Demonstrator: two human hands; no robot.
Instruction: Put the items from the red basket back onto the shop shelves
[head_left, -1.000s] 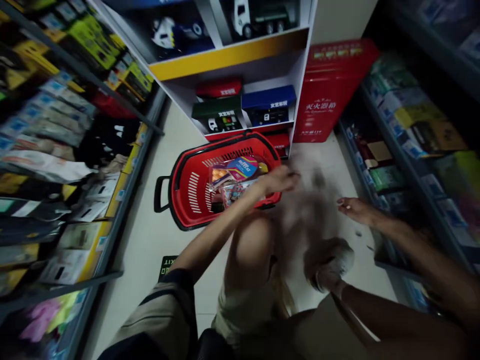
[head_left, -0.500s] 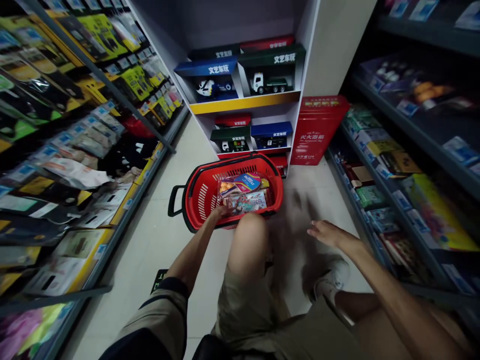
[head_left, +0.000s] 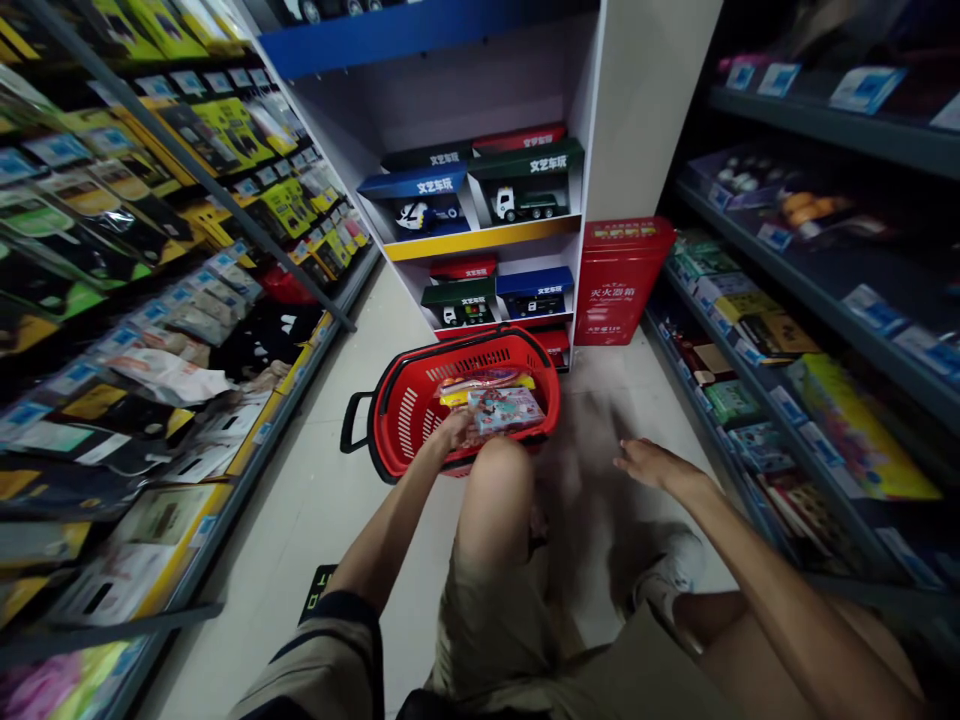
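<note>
A red shopping basket [head_left: 405, 400] with black handles rests on the floor in front of my knee. My left hand [head_left: 456, 430] reaches over its near side, fingers closed on the left end of a light-blue and pink printed box [head_left: 510, 411]. Behind that box lies a clear-wrapped paddle package [head_left: 480, 383], mostly seen from its edge, with something yellow near it. My right hand [head_left: 651, 463] hovers over the floor at the right, holding nothing, its fingers loosely extended and apart.
A display shelf [head_left: 480, 240] of boxed toy trucks stands just behind the basket. To its right is a red fire-extinguisher box [head_left: 619, 285]. Stocked racks line both sides: packaged goods [head_left: 172, 370] left, boxes [head_left: 855, 420] right. My bent knee [head_left: 501, 480] is close to the basket.
My left hand has shifted slightly right with the printed box, now turned more toward me. The paddle package's broad face has tipped out of sight. My view has tilted upward.
</note>
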